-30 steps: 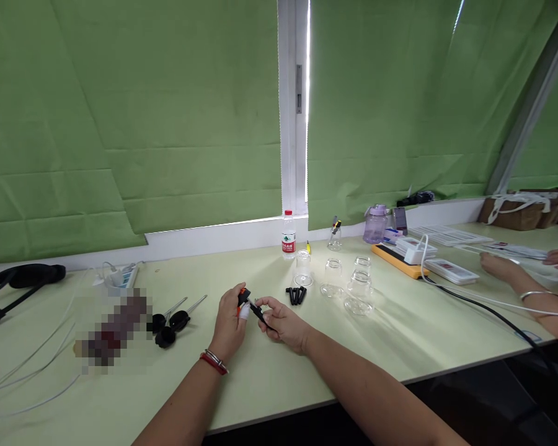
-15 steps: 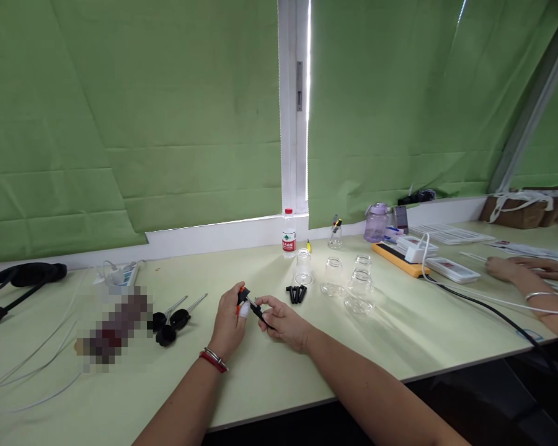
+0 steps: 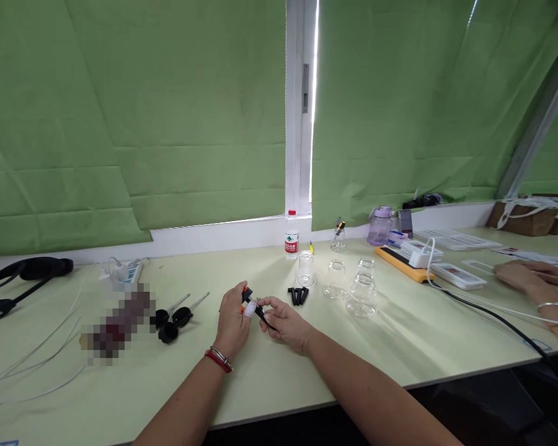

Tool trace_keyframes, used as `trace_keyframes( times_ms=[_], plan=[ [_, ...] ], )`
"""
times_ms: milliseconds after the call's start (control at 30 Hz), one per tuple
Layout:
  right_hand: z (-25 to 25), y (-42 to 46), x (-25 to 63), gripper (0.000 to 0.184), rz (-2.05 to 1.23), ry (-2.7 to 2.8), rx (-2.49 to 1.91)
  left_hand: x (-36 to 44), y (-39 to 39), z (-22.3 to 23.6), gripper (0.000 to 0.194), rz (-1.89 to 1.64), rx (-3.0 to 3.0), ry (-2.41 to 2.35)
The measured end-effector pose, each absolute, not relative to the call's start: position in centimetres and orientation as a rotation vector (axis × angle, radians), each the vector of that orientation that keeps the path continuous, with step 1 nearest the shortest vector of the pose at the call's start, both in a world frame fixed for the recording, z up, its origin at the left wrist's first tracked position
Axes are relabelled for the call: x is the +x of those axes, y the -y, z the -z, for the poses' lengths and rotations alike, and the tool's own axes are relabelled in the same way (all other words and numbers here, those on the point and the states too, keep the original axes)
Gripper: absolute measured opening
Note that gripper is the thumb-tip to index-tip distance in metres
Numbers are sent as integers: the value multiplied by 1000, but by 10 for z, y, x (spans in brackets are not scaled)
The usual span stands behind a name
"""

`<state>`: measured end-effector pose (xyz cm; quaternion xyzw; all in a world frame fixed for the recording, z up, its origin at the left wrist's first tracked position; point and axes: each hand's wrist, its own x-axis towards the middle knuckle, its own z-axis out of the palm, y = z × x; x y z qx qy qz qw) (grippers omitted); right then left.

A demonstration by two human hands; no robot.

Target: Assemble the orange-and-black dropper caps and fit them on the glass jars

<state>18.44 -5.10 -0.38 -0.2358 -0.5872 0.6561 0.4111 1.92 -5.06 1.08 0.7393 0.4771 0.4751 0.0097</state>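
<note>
My left hand (image 3: 234,319), with a white wrap on one digit, is closed around a small black-and-orange piece (image 3: 247,293). My right hand (image 3: 283,322) pinches a slim black piece (image 3: 262,313) whose upper end meets the left-hand piece. A short light-coloured stretch shows between the two; fingers hide the exact joint. Both hands are just above the table. Several short black tubular pieces (image 3: 298,296) lie just beyond my right hand. To the left of my left hand are black rounded pieces (image 3: 182,316) with thin metal rods.
Clear glass vessels (image 3: 361,294) stand to the right, near a red-capped water bottle (image 3: 291,238). Farther right are a purple jug (image 3: 380,227), an orange-and-black power strip (image 3: 402,265) and a cable. Another person's hands (image 3: 527,274) rest at the right. A headset (image 3: 32,269) lies left.
The view has shifted slightly, so the scene appears a little farther right. The two held pieces look closer together, with less of the light stretch showing between them.
</note>
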Motion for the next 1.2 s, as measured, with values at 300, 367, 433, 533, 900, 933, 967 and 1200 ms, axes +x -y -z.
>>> trace_keyframes(
  times_ms=[300,367,433,533,900,933,967,1200],
  plan=[
    [7,47,187,43,-1729,1360,-585,25,58,-12,74,-1326,2535,-1427],
    [6,47,187,41,-1750,1361,-566,26,59,-10,94,-1313,2594,-1409],
    [3,48,188,39,-1755,1388,-559,28,60,-8,106,-1303,2648,-1404],
    [0,51,188,37,-1716,1419,-591,32,61,-6,108,-1300,2710,-1424],
    [9,54,181,37,-1797,1388,-547,35,67,-10,92,-1263,2758,-1480],
    [8,54,182,38,-1804,1385,-547,35,67,-11,93,-1260,2758,-1472],
    [8,54,182,38,-1809,1381,-546,35,68,-11,94,-1260,2759,-1461],
    [6,54,182,39,-1787,1410,-527,35,70,-16,93,-1285,2789,-1442]
  ],
)
